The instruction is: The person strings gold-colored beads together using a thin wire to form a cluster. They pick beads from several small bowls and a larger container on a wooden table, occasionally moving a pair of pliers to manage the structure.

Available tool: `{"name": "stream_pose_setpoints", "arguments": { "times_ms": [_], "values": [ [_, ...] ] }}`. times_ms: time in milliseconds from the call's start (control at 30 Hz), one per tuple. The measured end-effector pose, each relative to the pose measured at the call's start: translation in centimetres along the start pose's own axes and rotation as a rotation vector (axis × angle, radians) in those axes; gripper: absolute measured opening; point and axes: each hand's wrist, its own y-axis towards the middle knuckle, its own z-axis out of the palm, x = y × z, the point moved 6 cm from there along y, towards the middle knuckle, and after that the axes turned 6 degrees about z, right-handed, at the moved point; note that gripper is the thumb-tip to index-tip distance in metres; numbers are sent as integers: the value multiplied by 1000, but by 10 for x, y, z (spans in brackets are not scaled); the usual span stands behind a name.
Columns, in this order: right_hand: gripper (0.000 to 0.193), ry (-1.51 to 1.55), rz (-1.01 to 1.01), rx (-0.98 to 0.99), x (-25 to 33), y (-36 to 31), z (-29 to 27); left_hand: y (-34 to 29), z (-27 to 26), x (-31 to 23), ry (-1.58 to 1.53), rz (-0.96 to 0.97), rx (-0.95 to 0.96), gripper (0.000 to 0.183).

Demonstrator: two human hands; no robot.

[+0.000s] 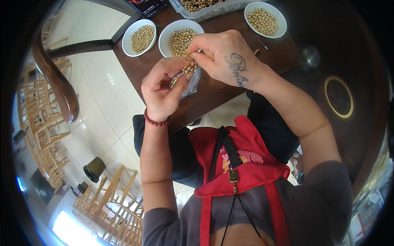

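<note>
Between my two hands is a small cluster of gold beads (190, 67), held above the table's near edge. My left hand (162, 84) pinches the cluster between thumb and fingers, and a red bead bracelet (156, 121) circles that wrist. From the right, my right hand (223, 57) meets it with thumb and forefinger pressed together at the top of the cluster; what they pinch is too small to make out. Just beyond my hands stands a white bowl (163, 37) of gold beads. A clear plastic bag (193, 85) lies beneath my hands, partly hidden.
On the dark wooden table (221, 82), another white bowl (126, 40) of smaller beads stands left and a third bowl (283, 22) right. A clear plastic bin (201, 16) of beads sits behind. A thin hooked tool (261, 42) lies right. A curved wooden armrest (61, 90) juts in at left.
</note>
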Motion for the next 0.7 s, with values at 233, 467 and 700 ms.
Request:
{"name": "stream_pose_setpoints", "arguments": {
  "times_ms": [233,467,700],
  "values": [
    [7,-28,-14,-15,-3,-2,4,3,3,2,-12,-59,44,27],
    [7,4,-7,-18,-4,-2,4,4,2,0,-3,-76,48,23],
    [9,83,15,-47,6,-1,-6,1,-7,4,-205,-91,-164,22]
  ]
}}
